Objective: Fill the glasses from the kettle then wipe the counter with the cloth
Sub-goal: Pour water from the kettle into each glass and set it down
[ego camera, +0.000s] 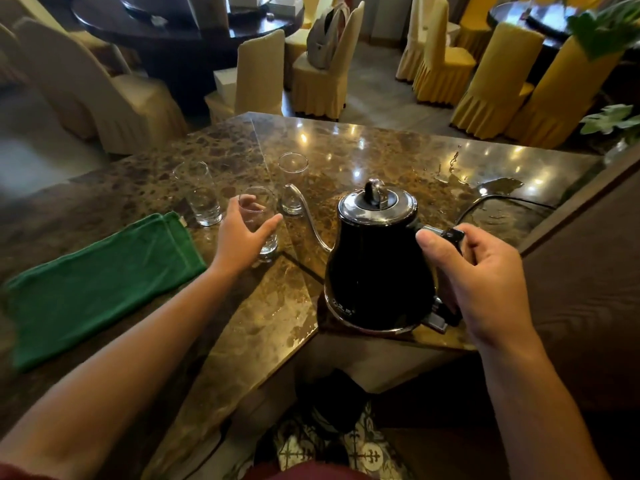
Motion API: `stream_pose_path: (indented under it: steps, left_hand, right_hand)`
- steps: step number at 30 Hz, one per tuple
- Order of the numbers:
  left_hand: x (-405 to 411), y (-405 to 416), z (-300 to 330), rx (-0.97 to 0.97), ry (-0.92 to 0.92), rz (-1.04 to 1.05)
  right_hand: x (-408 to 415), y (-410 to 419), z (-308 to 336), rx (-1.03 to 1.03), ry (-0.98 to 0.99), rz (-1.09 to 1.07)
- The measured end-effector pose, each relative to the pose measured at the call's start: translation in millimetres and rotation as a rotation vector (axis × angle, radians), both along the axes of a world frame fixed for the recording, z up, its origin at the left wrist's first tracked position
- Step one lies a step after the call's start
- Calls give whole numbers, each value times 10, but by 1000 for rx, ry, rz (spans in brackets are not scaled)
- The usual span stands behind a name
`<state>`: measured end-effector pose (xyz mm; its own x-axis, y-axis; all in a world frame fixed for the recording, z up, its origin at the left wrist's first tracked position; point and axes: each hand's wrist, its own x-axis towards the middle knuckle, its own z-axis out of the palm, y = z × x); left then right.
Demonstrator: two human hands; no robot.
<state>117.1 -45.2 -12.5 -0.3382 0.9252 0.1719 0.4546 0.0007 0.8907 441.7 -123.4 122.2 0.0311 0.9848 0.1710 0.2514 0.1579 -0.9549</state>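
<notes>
A black gooseneck kettle (377, 265) stands near the marble counter's (363, 157) front edge, its thin spout curving up to the left. My right hand (481, 271) grips its handle. Three clear glasses stand to the left. My left hand (240, 239) curls round the nearest glass (261, 221), thumb on its right side. A second glass (201, 194) stands at far left, and a third glass (292, 183) behind the spout tip. A folded green cloth (93, 285) lies flat on the counter at left, untouched.
A black power cord (491, 200) runs from behind the kettle to the right. Spilled water (460, 174) shines on the counter behind the kettle. Covered chairs (322, 71) and dark round tables stand beyond. A wooden panel (588, 271) rises at right.
</notes>
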Motion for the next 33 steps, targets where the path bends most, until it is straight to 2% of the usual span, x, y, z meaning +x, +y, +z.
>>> stream_pose_path:
  steps: [4, 8, 15, 26, 33]
  left_hand:
    - [41, -305, 39, 26, -46, -53]
    - [78, -471, 24, 32, -2, -106]
    - [95, -600, -96, 43, -73, -89]
    - [71, -594, -152, 61, -49, -81]
    - [23, -581, -180, 31, -45, -92]
  right_hand:
    - [5, -28, 58, 13, -2, 36]
    - [-28, -72, 109, 11, -18, 89]
    - [-116, -174, 237, 48, -93, 126]
    - [-218, -117, 416, 162, -317, 154]
    - [-423, -41, 662, 249, -619, 256]
